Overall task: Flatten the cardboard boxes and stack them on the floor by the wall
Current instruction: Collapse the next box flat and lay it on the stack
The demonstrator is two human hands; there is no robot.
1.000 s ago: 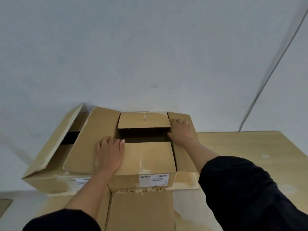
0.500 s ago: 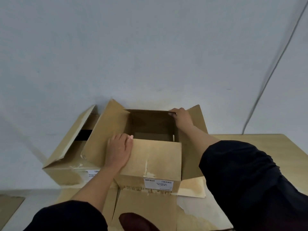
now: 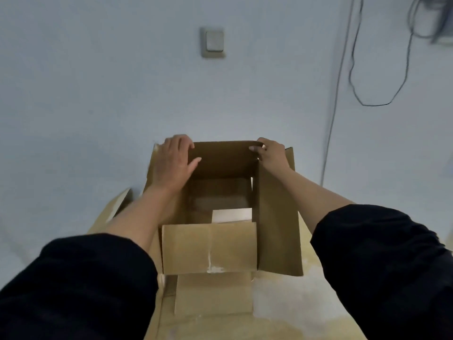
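Both hands gripped the far flap: left hand [image 3: 174, 160] and right hand [image 3: 271, 153] curled over its corners. The brown cardboard box [image 3: 228, 207] stood open, probably atop flattened cardboard [image 3: 277, 312], against a pale wall [image 3: 98, 94] with a switch [image 3: 213, 42].

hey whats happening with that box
A person in dark sleeves is working on an open cardboard box in front of a pale wall. The left hand and right hand each grip a far top corner of it, fingers curled over the rim. The top flaps are open and the box is not yet flattened; something pale shows at its bottom. More cardboard lies underneath.
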